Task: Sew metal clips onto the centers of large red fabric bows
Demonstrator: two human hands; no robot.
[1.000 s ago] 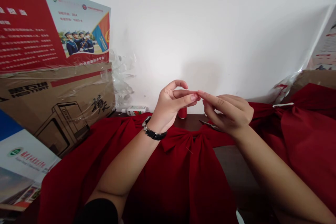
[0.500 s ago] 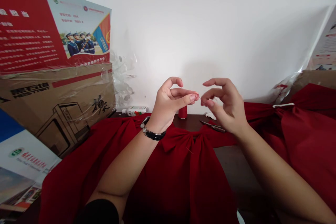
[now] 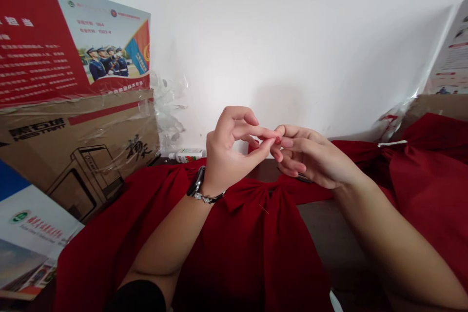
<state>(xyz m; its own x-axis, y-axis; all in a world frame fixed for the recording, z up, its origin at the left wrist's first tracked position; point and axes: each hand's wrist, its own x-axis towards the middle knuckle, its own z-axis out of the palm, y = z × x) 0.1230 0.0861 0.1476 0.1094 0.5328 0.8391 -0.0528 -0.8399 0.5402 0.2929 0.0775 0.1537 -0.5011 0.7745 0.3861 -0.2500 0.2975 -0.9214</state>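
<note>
My left hand (image 3: pixel 234 148) is closed in a pinch, thumb and index fingertips pressed together. Between those tips shows a small bit of red thread (image 3: pixel 278 140). My right hand (image 3: pixel 310 153) meets it there, its thumb and index finger closed on the same spot, the other fingers loosely curled. Below both hands lies dark red cloth (image 3: pixel 237 239), gathered into a bow, with a thin loose strand (image 3: pixel 263 209) on it. A red cylinder (image 3: pixel 253 146), possibly a thread spool, stands behind my left fingers, mostly hidden. Scissors (image 3: pixel 304 178) are largely covered by my right hand.
Cardboard boxes (image 3: pixel 84 141) with a red printed board (image 3: pixel 36 58) on top stand at the left. A white bottle (image 3: pixel 188 155) lies by the wall. More gathered red cloth (image 3: pixel 427 180) covers the right side, beside clear plastic wrap (image 3: pixel 397 117).
My right hand has moved left and turned, and its fingertips now touch those of my left hand. The thread stretched between them before; now only a small red bit shows.
</note>
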